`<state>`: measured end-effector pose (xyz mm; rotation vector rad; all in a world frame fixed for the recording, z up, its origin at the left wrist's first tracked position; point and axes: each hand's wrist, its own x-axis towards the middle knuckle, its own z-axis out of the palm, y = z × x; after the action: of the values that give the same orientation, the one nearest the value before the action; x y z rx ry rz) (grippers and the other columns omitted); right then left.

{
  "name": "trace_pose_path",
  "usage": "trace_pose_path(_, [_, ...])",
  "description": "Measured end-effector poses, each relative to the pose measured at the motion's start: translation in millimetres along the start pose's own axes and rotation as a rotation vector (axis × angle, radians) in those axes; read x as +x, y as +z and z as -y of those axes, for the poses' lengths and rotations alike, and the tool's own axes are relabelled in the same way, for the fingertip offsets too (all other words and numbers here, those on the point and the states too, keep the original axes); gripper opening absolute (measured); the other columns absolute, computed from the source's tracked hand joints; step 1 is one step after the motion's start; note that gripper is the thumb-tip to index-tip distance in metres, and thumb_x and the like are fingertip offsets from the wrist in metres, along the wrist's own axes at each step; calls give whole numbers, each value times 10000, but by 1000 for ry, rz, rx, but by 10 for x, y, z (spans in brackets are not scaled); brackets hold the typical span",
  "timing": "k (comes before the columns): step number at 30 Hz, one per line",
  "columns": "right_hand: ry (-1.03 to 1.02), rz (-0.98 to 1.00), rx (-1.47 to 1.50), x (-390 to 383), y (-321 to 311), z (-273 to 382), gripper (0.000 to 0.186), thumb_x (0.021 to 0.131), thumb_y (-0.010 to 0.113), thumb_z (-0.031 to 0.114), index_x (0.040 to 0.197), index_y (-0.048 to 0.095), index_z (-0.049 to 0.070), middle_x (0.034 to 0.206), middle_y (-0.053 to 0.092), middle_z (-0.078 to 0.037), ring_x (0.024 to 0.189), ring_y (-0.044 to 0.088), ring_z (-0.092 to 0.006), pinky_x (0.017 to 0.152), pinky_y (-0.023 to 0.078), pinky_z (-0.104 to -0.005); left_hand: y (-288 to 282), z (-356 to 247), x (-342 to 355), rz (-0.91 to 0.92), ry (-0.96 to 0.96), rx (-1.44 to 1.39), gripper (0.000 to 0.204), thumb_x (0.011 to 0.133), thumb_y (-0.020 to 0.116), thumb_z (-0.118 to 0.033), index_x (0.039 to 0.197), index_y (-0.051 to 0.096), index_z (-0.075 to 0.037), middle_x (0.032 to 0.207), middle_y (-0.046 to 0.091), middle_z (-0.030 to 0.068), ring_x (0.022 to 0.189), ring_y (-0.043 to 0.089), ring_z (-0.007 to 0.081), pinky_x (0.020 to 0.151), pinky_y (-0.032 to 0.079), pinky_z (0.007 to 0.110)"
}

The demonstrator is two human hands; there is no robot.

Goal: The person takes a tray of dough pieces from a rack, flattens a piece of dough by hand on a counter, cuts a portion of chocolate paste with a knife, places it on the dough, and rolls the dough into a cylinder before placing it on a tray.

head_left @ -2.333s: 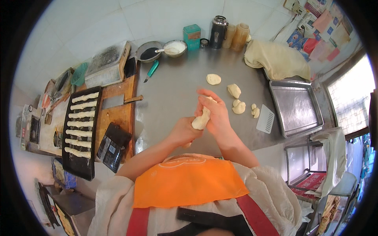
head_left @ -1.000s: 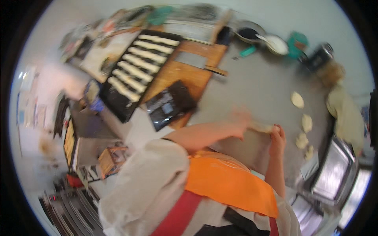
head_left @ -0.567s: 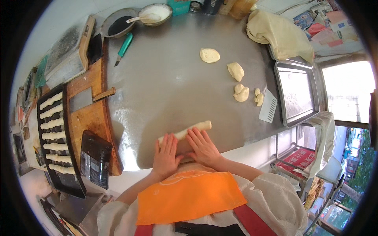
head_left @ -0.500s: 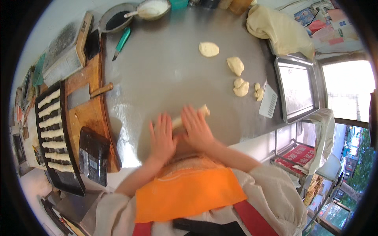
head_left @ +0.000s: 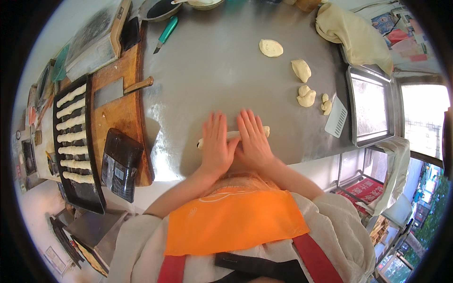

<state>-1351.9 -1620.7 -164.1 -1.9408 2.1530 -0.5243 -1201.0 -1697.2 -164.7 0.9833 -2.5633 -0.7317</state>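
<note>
A pale dough roll point(head_left: 232, 135) lies crosswise on the steel table point(head_left: 212, 75) near its front edge, with a small dark spot at its left end. My left hand point(head_left: 218, 145) lies flat over the roll's left part, fingers stretched. My right hand point(head_left: 254, 140) rests likewise on its right part, thumb close to the left one; both are slightly blurred. Loose dough pieces sit beyond to the right: a round one point(head_left: 271, 47), an oblong one point(head_left: 301, 70), a lumpy one point(head_left: 306, 97) and small bits point(head_left: 326, 104).
At left, a black tray point(head_left: 78, 193) holds several dough strips; a wooden board point(head_left: 118, 113) carries a cleaver point(head_left: 109, 93) and black package point(head_left: 121, 158). A green knife point(head_left: 167, 29) and bowls point(head_left: 155, 10) sit behind. At right are a slotted scraper point(head_left: 336, 117), steel tray point(head_left: 370, 106) and draped cloth point(head_left: 349, 35).
At 2.3 s ago my hands gripped dough in the air; now they lie flat on it as a roll on the table. Since 0.5 s ago both hands have moved farther from my body.
</note>
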Motion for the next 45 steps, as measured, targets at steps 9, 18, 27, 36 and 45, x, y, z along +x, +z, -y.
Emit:
trace_pose_path(9, [-45, 289, -129, -545, 51, 1, 824, 868, 647, 443, 1476, 369, -38, 1589, 298, -187, 1489, 255, -343, 1206, 193, -522, 22, 76, -476, 274, 203, 81, 743, 890, 650, -361, 1451, 397, 55, 1544, 365, 210, 1462, 293, 379, 1171, 211, 586])
trace_pose_path(18, [351, -51, 449, -219, -260, -519, 875, 846, 739, 254, 1530, 263, -14, 1603, 263, -197, 1493, 238, -356, 1205, 248, -459, -292, 340, -168, -269, -474, -591, 534, 971, 526, -63, 1455, 338, 62, 1492, 410, 214, 1409, 383, 344, 1166, 297, 406])
trace_pose_path(27, [292, -169, 337, -361, -153, -470, 836, 806, 766, 149, 1519, 336, 66, 1544, 381, -172, 1412, 382, -350, 1131, 370, -422, -159, 97, -183, -194, -314, -364, 766, 884, 666, -60, 1515, 242, 28, 1529, 384, 184, 1404, 401, 290, 1140, 349, 369])
trace_pose_path(36, [577, 584, 1063, 441, -773, -110, 402, 789, 766, 169, 1134, 658, -7, 1018, 695, -121, 804, 664, -191, 727, 540, -345, -1364, 424, -15, 274, -594, -862, 503, 840, 699, -19, 1322, 557, -4, 1190, 672, 112, 1106, 633, 211, 970, 501, 357])
trace_pose_path(45, [237, 783, 1257, 431, -395, 2093, 437, 876, 739, 182, 1221, 586, -38, 1017, 674, -81, 809, 646, -149, 702, 519, -294, -2695, 1254, -1956, -230, -637, -1113, 353, 926, 698, -127, 1252, 591, -41, 1084, 690, 83, 916, 692, 180, 740, 570, 291])
